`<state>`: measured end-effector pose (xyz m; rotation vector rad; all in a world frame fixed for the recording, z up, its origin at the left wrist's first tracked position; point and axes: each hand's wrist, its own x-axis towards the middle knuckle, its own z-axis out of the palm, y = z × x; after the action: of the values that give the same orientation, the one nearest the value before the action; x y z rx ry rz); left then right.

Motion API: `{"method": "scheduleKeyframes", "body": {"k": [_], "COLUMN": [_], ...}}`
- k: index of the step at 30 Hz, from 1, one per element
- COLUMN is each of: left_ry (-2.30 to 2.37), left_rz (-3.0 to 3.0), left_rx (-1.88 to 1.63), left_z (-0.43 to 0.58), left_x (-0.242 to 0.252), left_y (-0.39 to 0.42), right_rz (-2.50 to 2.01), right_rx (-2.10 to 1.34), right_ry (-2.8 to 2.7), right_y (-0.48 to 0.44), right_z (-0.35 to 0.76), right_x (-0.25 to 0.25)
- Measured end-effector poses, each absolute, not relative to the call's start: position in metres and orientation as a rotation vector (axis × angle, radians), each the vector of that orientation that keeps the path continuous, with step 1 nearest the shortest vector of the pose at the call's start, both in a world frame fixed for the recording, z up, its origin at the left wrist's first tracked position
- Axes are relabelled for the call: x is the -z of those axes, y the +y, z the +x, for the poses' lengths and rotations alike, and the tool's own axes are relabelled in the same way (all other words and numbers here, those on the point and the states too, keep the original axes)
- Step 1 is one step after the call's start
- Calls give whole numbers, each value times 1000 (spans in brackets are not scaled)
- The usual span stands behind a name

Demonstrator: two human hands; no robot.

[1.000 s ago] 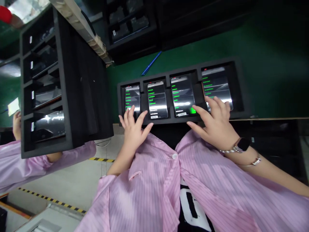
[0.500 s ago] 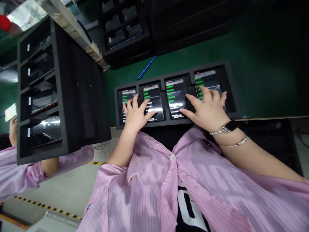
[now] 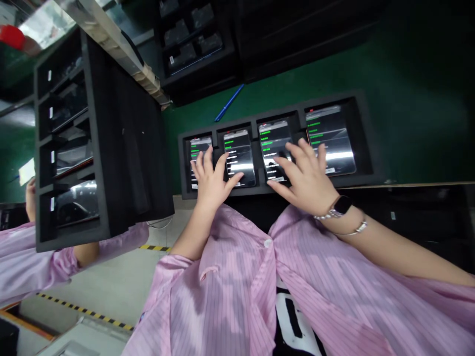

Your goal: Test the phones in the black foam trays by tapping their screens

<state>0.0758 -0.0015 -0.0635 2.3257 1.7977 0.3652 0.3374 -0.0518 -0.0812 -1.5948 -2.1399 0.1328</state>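
A black foam tray point(image 3: 365, 148) lies on the green bench and holds several phones with lit screens showing green text. My left hand point(image 3: 211, 180) is open, fingers spread over the two leftmost phones point(image 3: 239, 158). My right hand point(image 3: 306, 175) is open too, with its fingertips on the third phone point(image 3: 272, 141). The rightmost phone point(image 3: 330, 138) lies uncovered. A watch and bracelets sit on my right wrist.
A tall stack of black foam trays point(image 3: 111, 138) with phones stands at the left. A blue pen point(image 3: 228, 103) lies on the green mat behind the tray. More dark trays point(image 3: 193, 44) sit at the back. Another person's pink sleeve point(image 3: 22, 262) shows at the lower left.
My right hand has slid left from the rightmost phone onto the third phone. My left hand has stayed over the two left phones.
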Motion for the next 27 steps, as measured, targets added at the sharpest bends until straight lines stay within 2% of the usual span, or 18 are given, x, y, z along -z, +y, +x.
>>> {"method": "scheduleKeyframes", "body": {"k": [6, 17, 27], "left_ry": [1807, 1823, 2012], "left_rz": [2329, 2264, 2169], "left_rx": [-309, -281, -600], "left_z": [81, 85, 20], "left_x": [66, 66, 57], "left_y": [5, 10, -5], "right_rz": [-1483, -1618, -1940], "right_rx": [-3, -215, -141], "right_ry": [-2226, -2115, -1902], "right_y": [-50, -52, -69], "right_z": [331, 350, 404], "right_x": [89, 80, 90]}}
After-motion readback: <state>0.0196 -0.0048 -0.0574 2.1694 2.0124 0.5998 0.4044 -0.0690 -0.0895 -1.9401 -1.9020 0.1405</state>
